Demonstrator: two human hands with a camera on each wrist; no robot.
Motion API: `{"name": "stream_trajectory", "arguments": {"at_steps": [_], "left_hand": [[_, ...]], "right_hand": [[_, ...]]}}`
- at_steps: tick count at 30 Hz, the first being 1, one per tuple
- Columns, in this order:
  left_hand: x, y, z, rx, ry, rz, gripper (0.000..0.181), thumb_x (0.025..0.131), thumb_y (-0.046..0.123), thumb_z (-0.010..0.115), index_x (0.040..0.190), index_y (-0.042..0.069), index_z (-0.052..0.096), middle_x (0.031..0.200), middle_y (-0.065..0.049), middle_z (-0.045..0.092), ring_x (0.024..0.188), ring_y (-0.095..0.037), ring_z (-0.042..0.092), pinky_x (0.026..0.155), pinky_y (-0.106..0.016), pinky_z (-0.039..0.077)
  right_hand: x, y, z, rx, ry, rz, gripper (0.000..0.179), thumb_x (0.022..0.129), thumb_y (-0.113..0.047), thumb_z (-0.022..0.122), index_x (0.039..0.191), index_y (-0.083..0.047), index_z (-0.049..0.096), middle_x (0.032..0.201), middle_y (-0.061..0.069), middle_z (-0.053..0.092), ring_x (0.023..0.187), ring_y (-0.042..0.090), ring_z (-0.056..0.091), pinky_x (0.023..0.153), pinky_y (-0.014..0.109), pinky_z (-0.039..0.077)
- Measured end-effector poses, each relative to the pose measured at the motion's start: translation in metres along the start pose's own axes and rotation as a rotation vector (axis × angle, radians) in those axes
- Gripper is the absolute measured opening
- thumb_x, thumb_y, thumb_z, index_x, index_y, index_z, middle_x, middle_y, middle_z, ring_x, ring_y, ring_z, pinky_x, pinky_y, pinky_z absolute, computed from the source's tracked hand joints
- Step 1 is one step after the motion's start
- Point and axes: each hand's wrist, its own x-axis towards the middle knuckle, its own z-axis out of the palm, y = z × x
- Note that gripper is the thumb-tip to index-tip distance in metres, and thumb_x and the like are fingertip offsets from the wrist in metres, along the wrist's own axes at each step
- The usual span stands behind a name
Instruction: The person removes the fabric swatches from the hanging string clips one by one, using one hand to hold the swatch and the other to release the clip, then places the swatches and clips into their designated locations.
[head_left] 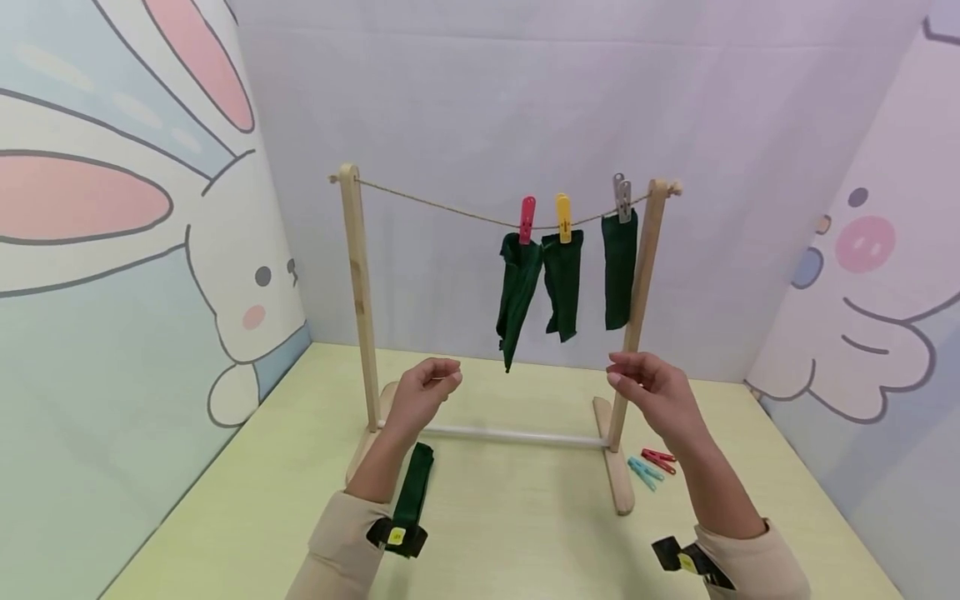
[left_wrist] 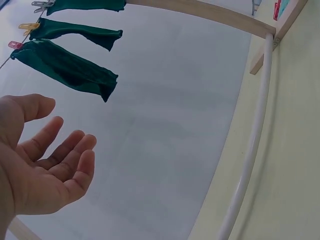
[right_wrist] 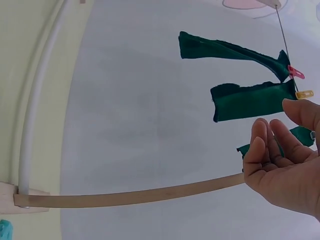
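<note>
Green cloth [head_left: 414, 487]: on table [head_left: 517, 517], six o'clock from left hand [head_left: 418, 400], the nearer; long axis one-to-seven o'clock | blue peg [head_left: 647, 468]: six o'clock from right hand [head_left: 667, 400] | both hands: thumb and fingers apart; holding nothing

Rabbit mural [head_left: 232, 267] beside pale backdrop [head_left: 450, 108]

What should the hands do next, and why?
I think the left hand could reach down for the loose green cloth on the table: it holds nothing, three similar cloths hang pegged on the string, whose left part is bare, and two spare pegs, one red, one blue, lie near the stand's right foot.
</note>
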Motion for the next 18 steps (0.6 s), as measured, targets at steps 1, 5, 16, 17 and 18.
{"name": "stream_trajectory", "arguments": {"at_steps": [1,5,16,17,18], "left_hand": [[0.001,0.000,0.000,-0.002,0.005,0.000,0.021,0.091,0.007,0.059,0.109,-0.004,0.061,0.103,-0.013,0.060,0.089,-0.020,0.058,0.076,-0.034,0.047],[0.004,0.002,0.002,-0.010,0.018,0.004,0.021,0.091,0.007,0.060,0.109,-0.004,0.061,0.105,-0.013,0.060,0.089,-0.019,0.058,0.076,-0.034,0.047],[0.012,0.008,0.005,-0.014,0.029,0.018,0.022,0.091,0.009,0.060,0.110,-0.003,0.061,0.105,-0.013,0.060,0.089,-0.018,0.056,0.078,-0.039,0.047],[0.013,0.008,0.005,-0.014,0.028,0.023,0.022,0.091,0.010,0.060,0.110,-0.003,0.061,0.106,-0.013,0.060,0.089,-0.018,0.056,0.078,-0.039,0.047],[0.014,0.009,0.006,-0.017,0.025,0.029,0.022,0.092,0.010,0.059,0.110,-0.003,0.062,0.106,-0.014,0.060,0.089,-0.018,0.056,0.079,-0.041,0.047]], "right_hand": [[0.000,-0.002,0.000,0.017,0.009,-0.003,0.033,0.093,-0.014,0.060,0.120,0.004,0.054,0.106,0.019,0.059,0.089,0.015,0.058,0.076,0.020,0.049],[0.003,-0.006,0.001,0.041,0.014,-0.023,0.033,0.092,-0.014,0.060,0.120,0.005,0.054,0.106,0.018,0.059,0.089,0.015,0.059,0.076,0.019,0.048],[0.017,-0.015,0.004,0.063,0.015,-0.108,0.034,0.092,-0.015,0.061,0.119,0.004,0.055,0.105,0.016,0.060,0.088,0.014,0.059,0.077,0.020,0.048],[0.018,-0.017,0.004,0.068,0.016,-0.118,0.033,0.092,-0.014,0.061,0.119,0.004,0.055,0.105,0.016,0.059,0.088,0.014,0.059,0.077,0.020,0.048],[0.019,-0.019,0.005,0.070,0.018,-0.128,0.033,0.091,-0.013,0.061,0.119,0.004,0.055,0.105,0.017,0.059,0.088,0.014,0.059,0.077,0.020,0.048]]}}
